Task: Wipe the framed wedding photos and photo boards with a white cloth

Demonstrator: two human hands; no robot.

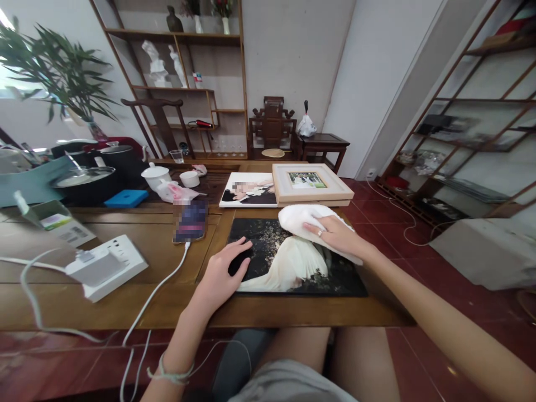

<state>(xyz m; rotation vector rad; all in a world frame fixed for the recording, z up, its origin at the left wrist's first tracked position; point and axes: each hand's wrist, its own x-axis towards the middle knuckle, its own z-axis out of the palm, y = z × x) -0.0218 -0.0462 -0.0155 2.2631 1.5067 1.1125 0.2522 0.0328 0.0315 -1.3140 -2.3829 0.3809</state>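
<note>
A dark photo panel with a flowing white dress pictured on it lies flat at the table's front edge. My left hand rests on its left side, fingers apart and holding nothing. At the panel's upper right, my right hand, with a ring on one finger, grips a white cloth pressed on the surface. The cloth hides the panel's upper right corner. Just behind lie a white photo print and a light wooden picture frame with a small photo in it.
Left of the panel are a charging phone, a white power strip with cables, and a blue box. Farther back stand a white teapot, a small cup and a black pot. A dark stool stands beyond the table.
</note>
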